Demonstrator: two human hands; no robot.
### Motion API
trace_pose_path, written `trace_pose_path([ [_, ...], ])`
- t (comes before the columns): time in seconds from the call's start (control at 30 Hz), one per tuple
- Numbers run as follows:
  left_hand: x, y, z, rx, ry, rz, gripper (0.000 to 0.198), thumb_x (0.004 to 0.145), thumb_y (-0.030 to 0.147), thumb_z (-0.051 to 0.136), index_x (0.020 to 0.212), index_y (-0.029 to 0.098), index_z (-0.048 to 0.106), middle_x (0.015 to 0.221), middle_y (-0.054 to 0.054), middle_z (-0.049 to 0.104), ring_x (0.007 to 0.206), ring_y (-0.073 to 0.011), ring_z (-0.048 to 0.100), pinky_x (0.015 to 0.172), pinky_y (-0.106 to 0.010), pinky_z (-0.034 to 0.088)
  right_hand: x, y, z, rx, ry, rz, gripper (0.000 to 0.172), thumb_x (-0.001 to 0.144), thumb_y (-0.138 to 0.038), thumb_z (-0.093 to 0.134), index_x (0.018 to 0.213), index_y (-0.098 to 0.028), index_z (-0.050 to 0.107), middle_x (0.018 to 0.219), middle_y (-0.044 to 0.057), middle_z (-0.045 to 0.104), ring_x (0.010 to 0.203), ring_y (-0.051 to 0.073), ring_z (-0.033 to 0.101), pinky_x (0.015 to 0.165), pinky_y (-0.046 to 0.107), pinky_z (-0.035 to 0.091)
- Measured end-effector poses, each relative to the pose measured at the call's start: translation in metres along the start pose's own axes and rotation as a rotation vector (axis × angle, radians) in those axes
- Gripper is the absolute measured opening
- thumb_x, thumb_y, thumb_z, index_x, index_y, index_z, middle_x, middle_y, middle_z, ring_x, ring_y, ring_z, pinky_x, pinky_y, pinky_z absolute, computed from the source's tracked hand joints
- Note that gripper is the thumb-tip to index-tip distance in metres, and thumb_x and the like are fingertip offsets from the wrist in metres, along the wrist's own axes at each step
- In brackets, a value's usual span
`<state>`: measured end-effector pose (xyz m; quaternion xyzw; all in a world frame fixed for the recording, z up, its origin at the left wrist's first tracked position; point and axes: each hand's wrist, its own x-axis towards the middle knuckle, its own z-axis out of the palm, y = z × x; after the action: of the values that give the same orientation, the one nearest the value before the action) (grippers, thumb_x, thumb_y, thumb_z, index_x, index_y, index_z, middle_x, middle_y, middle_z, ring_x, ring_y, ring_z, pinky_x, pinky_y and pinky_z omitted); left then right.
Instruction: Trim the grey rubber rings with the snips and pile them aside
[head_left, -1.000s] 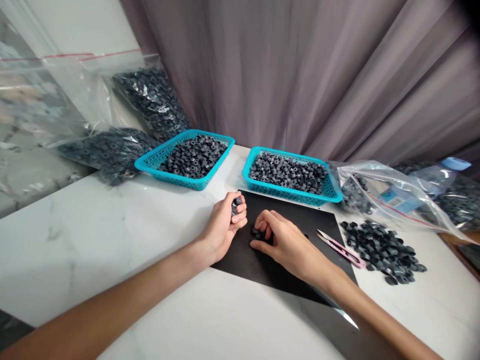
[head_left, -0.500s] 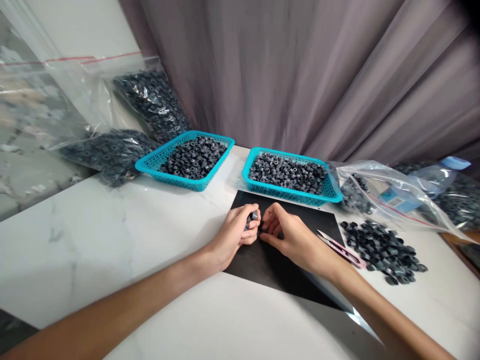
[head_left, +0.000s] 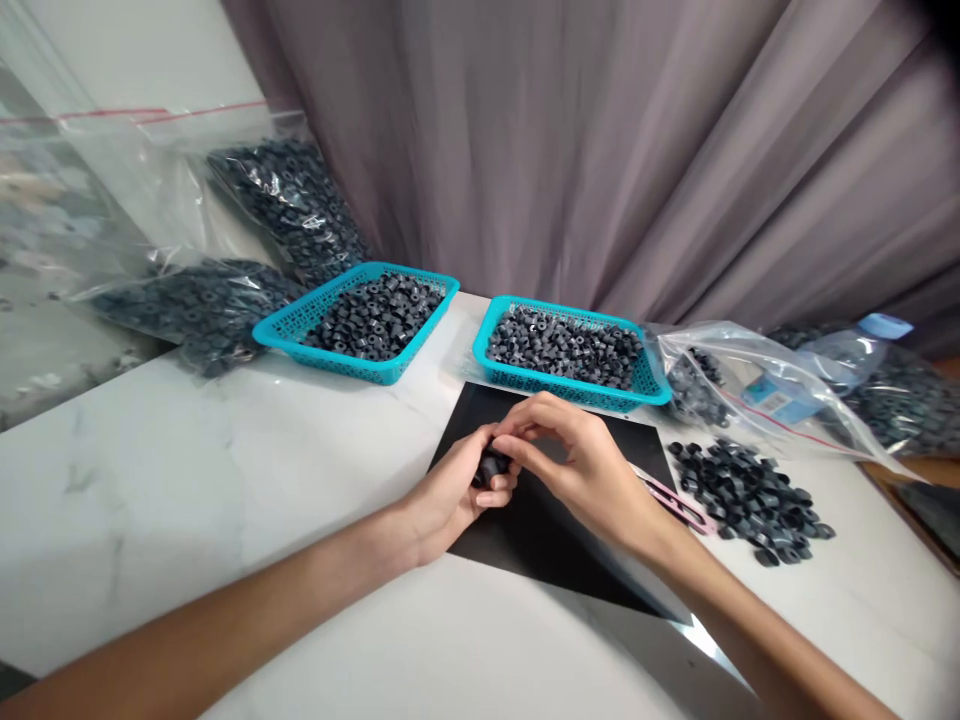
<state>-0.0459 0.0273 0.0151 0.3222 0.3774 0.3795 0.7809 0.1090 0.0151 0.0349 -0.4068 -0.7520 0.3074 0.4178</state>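
My left hand point(head_left: 457, 490) is curled around several small dark grey plastic pieces point(head_left: 491, 467), which show between thumb and fingers. Pressed against the same cluster from above are the thumb and fingertips of my right hand point(head_left: 574, 455); they pinch at a small dark piece, mostly hidden behind them. Both hands are above a black mat point(head_left: 525, 535) on the white marbled table. Pink-handled thread snips point(head_left: 679, 503) lie just right of my right wrist. Beside them is a loose heap of dark grey pieces point(head_left: 750, 500), some looking like short hollow rings.
Two turquoise baskets point(head_left: 390, 372) point(head_left: 570, 385) of short grey tubes stand behind the mat. Clear bags of similar pieces point(head_left: 202, 300) are at the back left. On the right are an opened clear bag point(head_left: 735, 365) and a plastic bottle point(head_left: 847, 355). A grey curtain point(head_left: 525, 150) hangs behind.
My right hand has moved left from the mat to my left hand, and its fingertips now touch the pieces held there. The whole view has shifted slightly.
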Motion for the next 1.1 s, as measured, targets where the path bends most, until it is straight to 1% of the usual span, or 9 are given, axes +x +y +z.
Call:
trace_pose_path([
  [0.2,-0.002,0.007,0.000,-0.043,-0.016,-0.073,0.026,0.100,0.024,0.040,0.086,0.013,0.060,0.067,0.002,0.049,0.045,-0.0027,0.042,0.034,-0.007,0.024,0.001,0.000,-0.004,-0.006,0.004,0.027,0.009,0.095,-0.018,0.061,0.097,-0.020,0.069,0.093,0.003,0.069,0.080,0.016,0.066,0.079,0.031,0.053],
  [0.37,0.001,0.006,-0.003,-0.048,0.015,-0.055,0.022,0.097,0.022,0.045,0.082,0.014,0.058,0.068,0.002,0.049,0.043,-0.0015,0.039,0.033,-0.006,0.021,0.000,0.005,-0.002,-0.015,0.008,0.024,0.012,0.094,-0.017,0.059,0.100,-0.020,0.069,0.095,0.003,0.071,0.084,0.017,0.068,0.082,0.033,0.053],
  [0.53,0.003,0.009,-0.002,-0.049,0.026,-0.051,0.020,0.095,0.020,0.049,0.077,0.014,0.056,0.068,0.003,0.048,0.042,-0.0007,0.036,0.031,-0.007,0.020,0.000,0.007,-0.003,-0.124,0.043,0.004,0.012,0.096,-0.016,0.057,0.098,-0.020,0.067,0.093,0.003,0.071,0.083,0.017,0.067,0.078,0.030,0.052],
  [0.73,0.004,0.011,-0.006,-0.061,0.003,-0.045,0.020,0.094,0.024,0.054,0.080,0.011,0.061,0.072,0.001,0.050,0.044,-0.0005,0.038,0.031,-0.008,0.020,0.003,0.011,-0.014,-0.273,0.138,0.019,0.015,0.099,-0.020,0.049,0.098,-0.019,0.064,0.090,0.005,0.069,0.081,0.018,0.065,0.074,0.030,0.049],
  [0.8,0.004,0.011,-0.007,-0.065,0.001,-0.043,0.021,0.093,0.025,0.055,0.081,0.011,0.063,0.072,0.001,0.049,0.043,-0.0004,0.037,0.030,-0.008,0.020,0.002,0.018,-0.017,-0.320,0.078,0.071,0.013,0.098,-0.020,0.051,0.099,-0.019,0.063,0.088,0.004,0.068,0.076,0.017,0.063,0.071,0.031,0.049],
  [0.9,0.004,0.013,-0.007,-0.065,-0.003,-0.042,0.021,0.094,0.026,0.054,0.082,0.011,0.063,0.072,0.001,0.050,0.043,-0.0007,0.038,0.030,-0.008,0.021,-0.003,0.028,-0.014,-0.367,-0.176,0.140,0.011,0.093,-0.023,0.059,0.103,-0.020,0.063,0.093,0.004,0.064,0.070,0.015,0.060,0.065,0.030,0.049],
  [0.97,0.005,0.014,-0.007,-0.057,0.001,-0.039,0.023,0.094,0.026,0.053,0.081,0.011,0.063,0.072,0.000,0.051,0.043,-0.0009,0.038,0.029,-0.008,0.021,-0.007,0.032,-0.007,-0.349,-0.280,0.139,0.016,0.090,-0.026,0.066,0.105,-0.021,0.063,0.095,0.003,0.060,0.069,0.013,0.059,0.063,0.028,0.048],
  [1.03,0.005,0.015,-0.006,-0.046,0.007,-0.027,0.024,0.095,0.025,0.052,0.079,0.011,0.063,0.071,0.000,0.051,0.042,-0.0007,0.036,0.029,-0.008,0.022,-0.008,0.034,-0.002,-0.321,-0.304,0.129,0.014,0.088,-0.025,0.069,0.100,-0.021,0.063,0.091,0.001,0.059,0.070,0.013,0.058,0.063,0.026,0.047],
  [1.1,0.005,0.017,-0.005,-0.035,0.012,-0.010,0.024,0.095,0.023,0.051,0.079,0.012,0.063,0.069,0.001,0.051,0.040,-0.0003,0.035,0.029,-0.008,0.022,-0.007,0.033,-0.002,-0.317,-0.304,0.134,0.006,0.088,-0.021,0.069,0.091,-0.021,0.063,0.083,-0.001,0.058,0.067,0.012,0.055,0.061,0.025,0.044],
])
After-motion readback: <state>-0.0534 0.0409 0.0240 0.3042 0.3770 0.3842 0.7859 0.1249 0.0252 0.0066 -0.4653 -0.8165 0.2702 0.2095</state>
